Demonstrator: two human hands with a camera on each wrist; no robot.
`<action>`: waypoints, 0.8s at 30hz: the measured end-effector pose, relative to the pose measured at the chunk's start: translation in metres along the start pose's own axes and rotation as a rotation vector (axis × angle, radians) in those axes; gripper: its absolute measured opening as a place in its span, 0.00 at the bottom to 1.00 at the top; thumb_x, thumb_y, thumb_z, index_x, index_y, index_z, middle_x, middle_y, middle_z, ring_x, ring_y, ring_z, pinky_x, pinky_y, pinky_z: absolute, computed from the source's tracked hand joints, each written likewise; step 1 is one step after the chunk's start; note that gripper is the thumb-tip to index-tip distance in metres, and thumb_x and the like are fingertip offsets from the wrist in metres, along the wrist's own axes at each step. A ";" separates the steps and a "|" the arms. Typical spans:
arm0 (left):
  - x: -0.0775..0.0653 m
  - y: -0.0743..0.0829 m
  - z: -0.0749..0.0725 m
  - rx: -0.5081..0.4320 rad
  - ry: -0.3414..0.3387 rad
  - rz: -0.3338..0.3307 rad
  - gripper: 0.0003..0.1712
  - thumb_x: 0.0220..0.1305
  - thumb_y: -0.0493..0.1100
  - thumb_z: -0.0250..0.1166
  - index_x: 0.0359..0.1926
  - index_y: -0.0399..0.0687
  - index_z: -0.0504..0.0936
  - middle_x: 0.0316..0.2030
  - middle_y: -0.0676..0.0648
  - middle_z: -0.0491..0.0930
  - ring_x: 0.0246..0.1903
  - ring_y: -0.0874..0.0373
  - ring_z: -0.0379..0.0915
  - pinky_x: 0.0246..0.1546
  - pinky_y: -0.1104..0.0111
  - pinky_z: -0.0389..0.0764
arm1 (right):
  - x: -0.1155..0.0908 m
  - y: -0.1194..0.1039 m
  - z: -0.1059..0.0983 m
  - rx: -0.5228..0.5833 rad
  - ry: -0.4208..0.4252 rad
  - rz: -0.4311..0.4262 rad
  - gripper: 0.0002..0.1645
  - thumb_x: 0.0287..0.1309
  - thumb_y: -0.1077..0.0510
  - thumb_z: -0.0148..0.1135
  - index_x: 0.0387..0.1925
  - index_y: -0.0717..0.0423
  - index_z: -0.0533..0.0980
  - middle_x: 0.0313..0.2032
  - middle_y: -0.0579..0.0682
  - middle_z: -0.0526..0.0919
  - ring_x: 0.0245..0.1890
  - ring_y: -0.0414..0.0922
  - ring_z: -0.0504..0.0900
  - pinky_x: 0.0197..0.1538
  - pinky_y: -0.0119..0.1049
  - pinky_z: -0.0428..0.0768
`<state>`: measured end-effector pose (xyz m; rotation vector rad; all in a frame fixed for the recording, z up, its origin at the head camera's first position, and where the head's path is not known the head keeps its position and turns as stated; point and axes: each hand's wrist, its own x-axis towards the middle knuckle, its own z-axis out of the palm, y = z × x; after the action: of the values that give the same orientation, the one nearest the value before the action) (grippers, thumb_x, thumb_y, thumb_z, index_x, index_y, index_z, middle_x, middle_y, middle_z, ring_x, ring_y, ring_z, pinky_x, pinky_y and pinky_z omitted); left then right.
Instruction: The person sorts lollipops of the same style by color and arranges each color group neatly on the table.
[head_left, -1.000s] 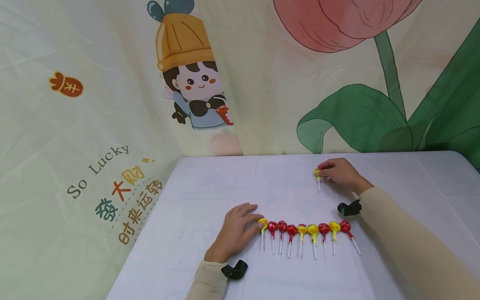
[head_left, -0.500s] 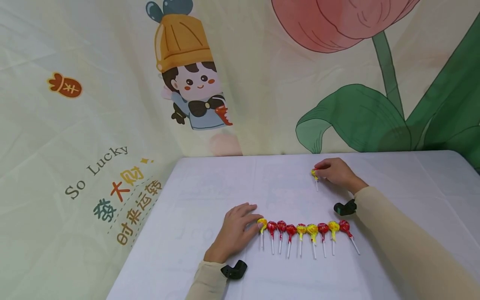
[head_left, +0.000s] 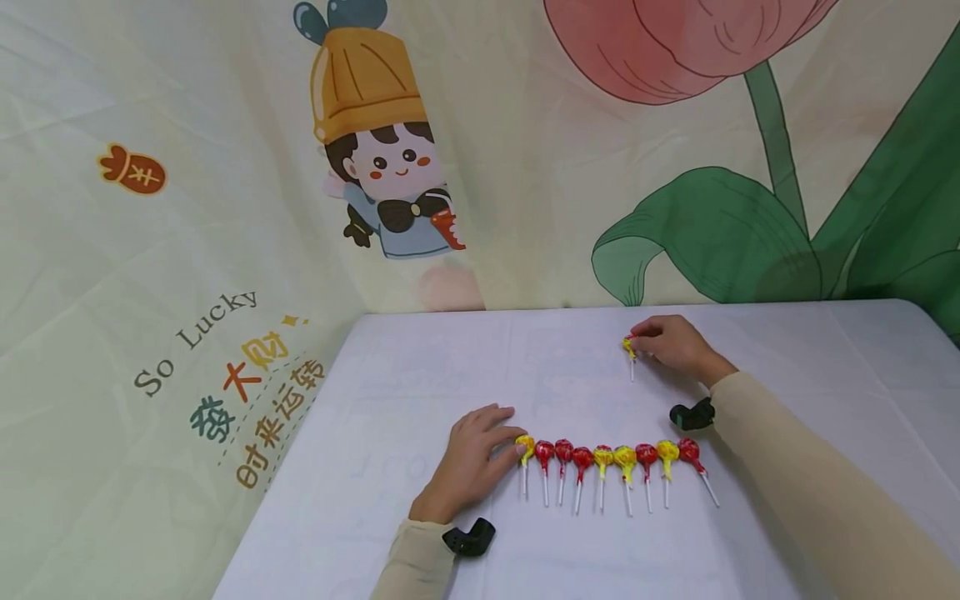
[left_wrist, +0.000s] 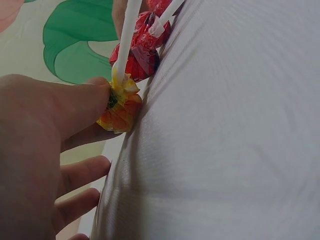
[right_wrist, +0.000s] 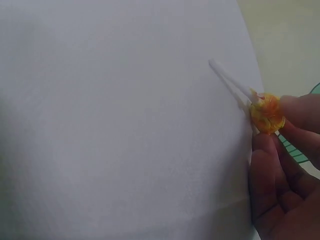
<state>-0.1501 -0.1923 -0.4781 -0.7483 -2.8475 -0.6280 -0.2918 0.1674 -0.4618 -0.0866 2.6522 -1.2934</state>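
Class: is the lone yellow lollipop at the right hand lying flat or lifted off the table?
Lying flat: lone yellow lollipop rests stick-down on the table, right hand pinching its head.

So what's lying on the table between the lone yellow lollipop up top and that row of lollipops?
Nothing: in the head view only bare white tablecloth lies between the lone yellow lollipop and the row of lollipops.
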 end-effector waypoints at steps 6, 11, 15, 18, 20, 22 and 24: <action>0.002 -0.001 0.002 -0.069 0.015 -0.005 0.14 0.70 0.52 0.63 0.50 0.56 0.88 0.64 0.48 0.75 0.69 0.48 0.60 0.67 0.44 0.56 | -0.003 0.002 -0.007 0.039 -0.020 0.013 0.24 0.73 0.50 0.57 0.61 0.61 0.74 0.54 0.60 0.78 0.48 0.54 0.77 0.52 0.42 0.80; 0.003 -0.005 0.003 -0.159 0.004 -0.014 0.13 0.69 0.51 0.64 0.49 0.55 0.88 0.64 0.47 0.74 0.69 0.47 0.59 0.67 0.42 0.54 | -0.010 0.004 -0.015 0.060 -0.024 0.026 0.26 0.74 0.48 0.54 0.61 0.62 0.73 0.52 0.60 0.79 0.50 0.54 0.77 0.55 0.45 0.80; 0.004 -0.007 0.003 -0.223 -0.018 -0.072 0.14 0.69 0.52 0.64 0.50 0.56 0.87 0.65 0.52 0.73 0.71 0.51 0.57 0.69 0.44 0.52 | -0.019 0.006 -0.021 0.061 -0.008 0.033 0.26 0.74 0.47 0.54 0.61 0.62 0.73 0.50 0.60 0.80 0.49 0.54 0.77 0.53 0.45 0.80; 0.003 -0.009 0.003 -0.280 0.000 -0.128 0.14 0.69 0.54 0.65 0.50 0.59 0.87 0.64 0.55 0.74 0.70 0.54 0.59 0.69 0.46 0.55 | -0.027 0.009 -0.025 0.065 0.006 0.032 0.26 0.74 0.46 0.54 0.61 0.61 0.73 0.50 0.59 0.80 0.48 0.54 0.77 0.52 0.44 0.80; 0.003 -0.010 0.003 -0.315 0.021 -0.155 0.13 0.68 0.55 0.65 0.50 0.60 0.86 0.63 0.56 0.75 0.69 0.55 0.61 0.68 0.48 0.59 | -0.033 0.009 -0.026 0.076 0.010 0.023 0.26 0.74 0.46 0.54 0.61 0.61 0.73 0.50 0.59 0.80 0.49 0.54 0.76 0.53 0.44 0.80; 0.002 -0.011 0.002 -0.354 0.038 -0.174 0.14 0.68 0.55 0.66 0.51 0.60 0.86 0.62 0.56 0.76 0.68 0.55 0.63 0.68 0.50 0.62 | -0.039 0.008 -0.027 0.088 0.011 0.015 0.27 0.74 0.46 0.54 0.61 0.61 0.73 0.51 0.60 0.80 0.50 0.55 0.76 0.53 0.46 0.79; 0.001 -0.010 0.000 -0.379 0.042 -0.186 0.15 0.68 0.55 0.65 0.52 0.59 0.85 0.60 0.56 0.77 0.67 0.55 0.64 0.67 0.50 0.63 | -0.044 0.008 -0.028 0.098 0.012 0.010 0.27 0.73 0.46 0.55 0.62 0.62 0.73 0.52 0.60 0.80 0.50 0.56 0.77 0.54 0.47 0.79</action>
<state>-0.1561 -0.1998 -0.4815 -0.5079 -2.8114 -1.2185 -0.2537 0.1999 -0.4454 -0.0520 2.5908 -1.4226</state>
